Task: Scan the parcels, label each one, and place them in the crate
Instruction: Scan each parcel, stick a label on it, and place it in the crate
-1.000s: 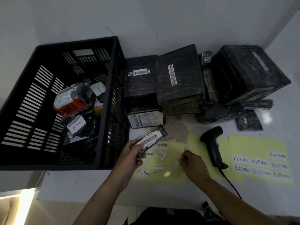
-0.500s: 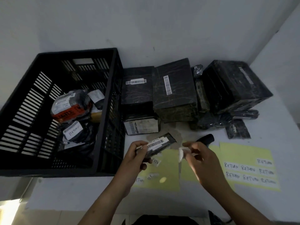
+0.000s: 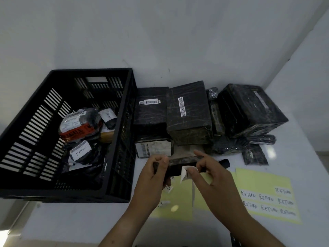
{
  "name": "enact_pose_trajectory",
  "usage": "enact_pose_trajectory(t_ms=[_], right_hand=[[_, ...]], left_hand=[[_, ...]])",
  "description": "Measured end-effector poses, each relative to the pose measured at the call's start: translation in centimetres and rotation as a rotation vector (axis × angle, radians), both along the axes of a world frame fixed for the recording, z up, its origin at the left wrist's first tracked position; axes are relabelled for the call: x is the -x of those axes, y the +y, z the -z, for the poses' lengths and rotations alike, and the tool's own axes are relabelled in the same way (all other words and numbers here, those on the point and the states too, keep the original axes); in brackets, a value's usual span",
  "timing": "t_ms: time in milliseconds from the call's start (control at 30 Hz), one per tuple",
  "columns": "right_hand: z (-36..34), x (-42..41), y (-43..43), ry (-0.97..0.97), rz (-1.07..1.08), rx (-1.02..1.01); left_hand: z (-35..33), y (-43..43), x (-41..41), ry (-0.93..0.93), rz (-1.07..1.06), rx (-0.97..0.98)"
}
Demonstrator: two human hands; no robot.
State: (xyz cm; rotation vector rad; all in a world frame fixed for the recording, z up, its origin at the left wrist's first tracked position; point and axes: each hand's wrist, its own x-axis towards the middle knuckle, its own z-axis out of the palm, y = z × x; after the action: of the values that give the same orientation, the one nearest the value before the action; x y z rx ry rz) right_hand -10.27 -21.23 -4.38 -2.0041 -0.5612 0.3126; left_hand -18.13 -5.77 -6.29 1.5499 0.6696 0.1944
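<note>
White walls meet in a corner behind the bench [image 3: 300,157], where a row of black-wrapped parcels [image 3: 188,111] waits along the back edge. The black crate [image 3: 122,157] fills the bench's left end, with several parcels already marked RETURN [image 3: 81,150] lying inside.

A second ago the right hand [image 3: 213,177] was down at the yellow label sheets near the front edge, picking at a sticker. Now it has come up with the white label [image 3: 186,173] pinched between thumb and fingertip, one corner curling free. It meets the small flat parcel [image 3: 179,162] in the air over the front middle of the bench, just right of the crate.

The left hand [image 3: 153,177] keeps its fingers curled round the parcel's left end and has turned it, so the barcode that faced up is no longer in sight. The label looks to be touching the near face, though how much has stuck I cannot tell.

The scanner [image 3: 224,163] lies on the bench behind the right hand, with only its head showing. The fuller sheet of RETURN labels [image 3: 263,182] sits near the front right.

Scanning of this parcel seems done and labelling is under way. Pressing the sticker flat and dropping the parcel into the crate are left.
</note>
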Motion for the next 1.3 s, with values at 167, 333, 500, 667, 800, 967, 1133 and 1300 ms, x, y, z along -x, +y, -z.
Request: enact_pose_trajectory(t_ms=[167,333,500,667,800,967,1133,1300], right_hand=[[0.3,-0.2,0.1,-0.002,-0.037,-0.02],[0.6,-0.3,0.0,-0.035,-0.034,-0.014],[0.7,-0.5,-0.4,-0.1,-0.014,0.043],[0.7,-0.7,-0.4,-0.162,0.008,0.072],[0.4,-0.6,-0.4,-0.163,0.016,0.078],[0.1,-0.8,-0.5,-0.132,0.042,0.012],[-0.2,-1.3,-0.8,0.064,0.146,-0.068],[-0.1,-1.2,-0.4,0.222,0.12,-0.106]], left_hand=[[0.2,-0.1,0.4,-0.06,0.005,-0.181],[0.1,-0.5,0.4,-0.067,0.027,-0.243],[-0.5,-1.2,0.3,-0.061,0.064,-0.212],[-1.0,-1.8,0.2,-0.052,0.095,-0.146],[-1.4,-2.4,0.0,-0.026,0.051,-0.084],[-0.8,-2.1,-0.2,-0.005,0.029,-0.101],[-0.7,-1.5,-0.2,-0.046,0.071,-0.059],[-1.2,-2.3,-0.7,-0.05,0.057,-0.083]])
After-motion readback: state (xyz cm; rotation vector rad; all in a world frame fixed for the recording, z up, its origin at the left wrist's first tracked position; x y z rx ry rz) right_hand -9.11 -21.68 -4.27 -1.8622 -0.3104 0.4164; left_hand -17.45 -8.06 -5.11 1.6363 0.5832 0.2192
